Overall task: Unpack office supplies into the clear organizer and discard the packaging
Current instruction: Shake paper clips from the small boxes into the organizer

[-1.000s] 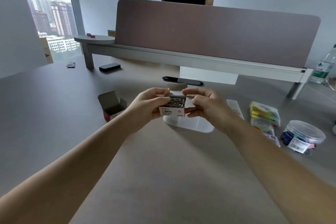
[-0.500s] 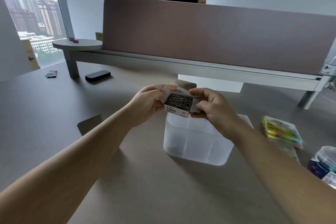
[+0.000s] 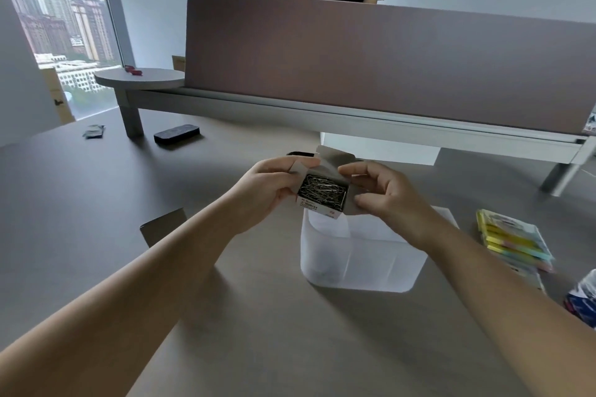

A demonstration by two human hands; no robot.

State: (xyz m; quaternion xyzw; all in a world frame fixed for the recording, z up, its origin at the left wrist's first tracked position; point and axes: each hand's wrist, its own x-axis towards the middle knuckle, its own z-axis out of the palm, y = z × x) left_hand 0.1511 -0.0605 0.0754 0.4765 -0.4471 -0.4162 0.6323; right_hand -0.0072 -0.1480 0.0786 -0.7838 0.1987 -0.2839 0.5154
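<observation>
Grey worktop (image 3: pixel 96 251) below: left hand (image 3: pixel 267 185) and right hand (image 3: pixel 383 193) pinch the open cardboard box of silver paper clips (image 3: pixel 322 193) above the clear plastic organizer (image 3: pixel 358 261); tipping off-centre could scatter clips.

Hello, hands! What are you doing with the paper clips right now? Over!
Left hand and right hand both grip the open paper clip box. Box full, held above the clear organizer. Nothing in the way.
</observation>
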